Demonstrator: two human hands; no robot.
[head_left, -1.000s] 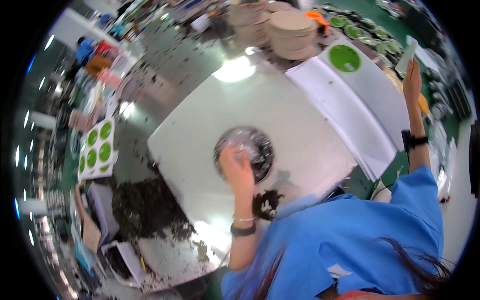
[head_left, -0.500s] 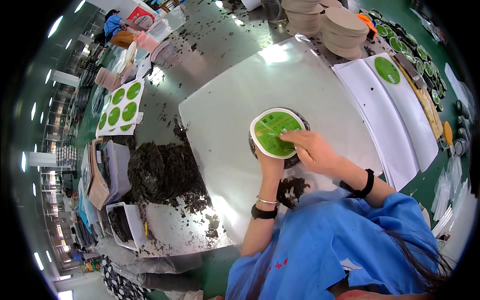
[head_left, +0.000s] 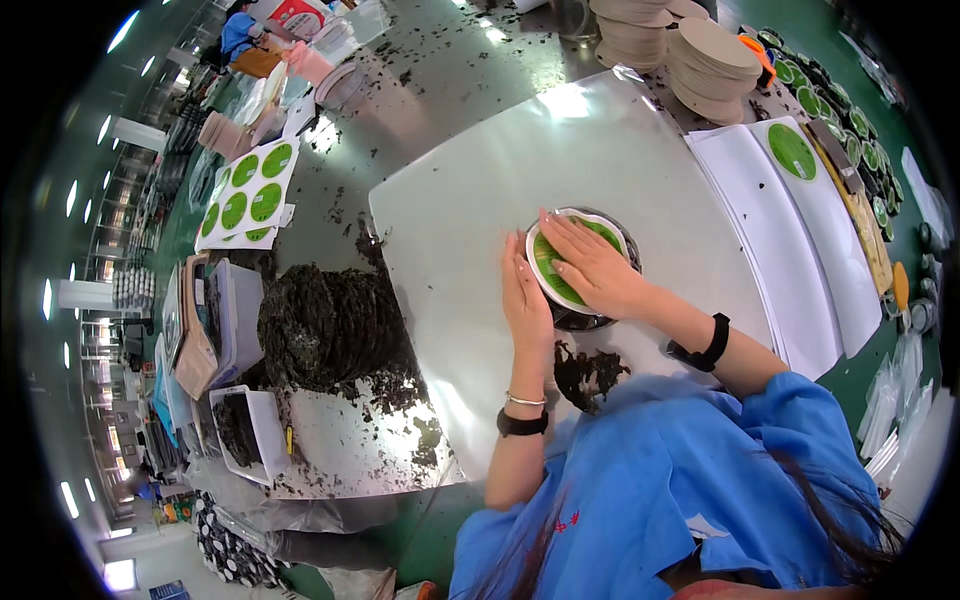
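Note:
A round pack with dark contents and a green, white-rimmed label [head_left: 546, 262] lies on the pale sheet [head_left: 460, 220] in front of me. My right hand [head_left: 603, 272] rests flat across the label, its fingers stretched out and covering much of the green. Along the pack's left edge stands my left hand [head_left: 527, 305], fingers straight and pointing away from me, beside or just touching the rim. Neither hand is closed round anything. Below the pack, near my body, is a small heap of dark dried flakes [head_left: 588, 376], which look like seaweed.
To the left stand a large stack of dark dried sheets [head_left: 330, 325] and a white bin [head_left: 268, 430]. Green round stickers [head_left: 235, 210] lie beyond. White paper sheets [head_left: 745, 220] are at the right. Stacks of beige discs [head_left: 712, 65] and finished-looking packs [head_left: 850, 120] sit farther back.
My left hand has come out from under the pack to its left side. My right hand has flattened over the label, and the pack now lies on the sheet.

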